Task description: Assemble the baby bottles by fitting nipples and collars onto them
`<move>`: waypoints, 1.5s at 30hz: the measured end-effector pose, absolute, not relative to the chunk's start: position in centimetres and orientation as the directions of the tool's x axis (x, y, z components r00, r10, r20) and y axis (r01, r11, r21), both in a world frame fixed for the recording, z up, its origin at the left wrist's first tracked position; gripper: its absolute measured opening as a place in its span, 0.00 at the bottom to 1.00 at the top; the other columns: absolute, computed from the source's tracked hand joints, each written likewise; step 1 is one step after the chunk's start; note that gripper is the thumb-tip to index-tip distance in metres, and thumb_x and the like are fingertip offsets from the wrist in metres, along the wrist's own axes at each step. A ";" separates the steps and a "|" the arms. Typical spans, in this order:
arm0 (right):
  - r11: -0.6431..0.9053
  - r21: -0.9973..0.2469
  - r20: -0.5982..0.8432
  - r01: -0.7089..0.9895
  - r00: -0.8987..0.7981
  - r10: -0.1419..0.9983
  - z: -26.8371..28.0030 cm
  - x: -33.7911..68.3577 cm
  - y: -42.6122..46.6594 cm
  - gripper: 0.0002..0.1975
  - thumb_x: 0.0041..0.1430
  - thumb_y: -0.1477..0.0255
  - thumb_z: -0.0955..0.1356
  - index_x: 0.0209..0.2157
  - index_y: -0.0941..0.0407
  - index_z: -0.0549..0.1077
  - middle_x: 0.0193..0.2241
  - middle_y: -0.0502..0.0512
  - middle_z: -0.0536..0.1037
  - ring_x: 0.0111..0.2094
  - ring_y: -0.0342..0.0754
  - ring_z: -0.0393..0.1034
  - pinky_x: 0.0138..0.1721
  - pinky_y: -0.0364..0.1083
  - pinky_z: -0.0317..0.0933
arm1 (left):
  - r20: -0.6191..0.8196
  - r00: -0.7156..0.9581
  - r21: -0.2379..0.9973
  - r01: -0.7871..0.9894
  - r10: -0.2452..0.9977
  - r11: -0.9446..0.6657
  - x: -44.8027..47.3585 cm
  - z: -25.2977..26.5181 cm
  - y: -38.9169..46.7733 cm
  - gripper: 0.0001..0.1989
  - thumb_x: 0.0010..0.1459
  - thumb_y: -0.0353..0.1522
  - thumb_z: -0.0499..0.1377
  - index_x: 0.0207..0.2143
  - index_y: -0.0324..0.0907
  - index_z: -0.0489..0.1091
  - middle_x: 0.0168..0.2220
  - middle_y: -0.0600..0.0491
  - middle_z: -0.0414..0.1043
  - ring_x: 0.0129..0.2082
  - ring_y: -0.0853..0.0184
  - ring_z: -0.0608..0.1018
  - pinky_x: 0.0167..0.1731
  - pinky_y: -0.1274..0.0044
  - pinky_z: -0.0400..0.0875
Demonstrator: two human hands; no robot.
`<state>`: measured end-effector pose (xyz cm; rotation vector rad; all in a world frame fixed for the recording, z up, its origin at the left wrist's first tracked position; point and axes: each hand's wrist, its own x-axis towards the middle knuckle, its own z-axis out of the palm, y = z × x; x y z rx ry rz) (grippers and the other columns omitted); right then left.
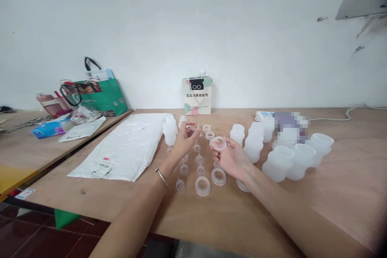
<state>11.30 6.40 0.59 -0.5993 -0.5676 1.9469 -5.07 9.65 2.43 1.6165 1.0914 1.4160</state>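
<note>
My left hand (188,135) is closed in a pinch on a small clear bottle nipple (198,127), whose thin tip points up. In my right hand (233,158) a translucent screw ring (219,143) is held between thumb and fingers, its opening facing me. The two hands are close together but apart. Below them, on the table, several clear nipples (180,186) stand in rows at the left. Beside these lie several translucent rings (202,186), some partly hidden by my right hand.
Several frosted white bottles (278,163) stand at the right, and more (170,130) at the back left. A white mailing bag (121,145) lies on the left of the wooden table (99,197). A paper bag (196,96) stands by the wall; a green bag (111,96) sits further left.
</note>
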 end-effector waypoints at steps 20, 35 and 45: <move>-0.502 -0.595 -0.271 -0.628 -0.431 0.860 -0.5 10.1 4.7 0.05 0.58 0.72 0.63 0.37 0.56 0.67 0.33 0.56 0.77 0.36 0.43 0.74 0.41 0.42 0.66 | 0.531 0.211 0.512 0.691 0.820 -0.510 -3.4 1.5 6.9 0.15 0.61 0.43 0.43 0.38 0.42 0.60 0.21 0.58 0.65 0.18 0.71 0.66 0.22 0.79 0.55; -0.470 -0.579 -0.172 -0.666 -0.464 0.869 -1.7 10.0 4.9 0.06 0.56 0.70 0.65 0.37 0.55 0.68 0.33 0.56 0.78 0.37 0.44 0.74 0.40 0.44 0.68 | 0.558 0.145 0.451 0.774 0.817 -0.444 -3.2 0.6 7.2 0.21 0.57 0.48 0.48 0.44 0.42 0.58 0.21 0.55 0.66 0.21 0.65 0.72 0.23 0.78 0.57; -0.336 -0.612 -0.104 -0.716 -0.348 0.932 -2.0 10.0 5.0 0.13 0.45 0.86 0.67 0.31 0.56 0.70 0.26 0.48 0.78 0.28 0.39 0.73 0.33 0.37 0.69 | 0.528 0.384 0.424 0.654 0.757 -0.627 -3.1 1.9 5.7 0.18 0.58 0.45 0.49 0.45 0.43 0.60 0.33 0.51 0.71 0.33 0.63 0.74 0.30 0.76 0.62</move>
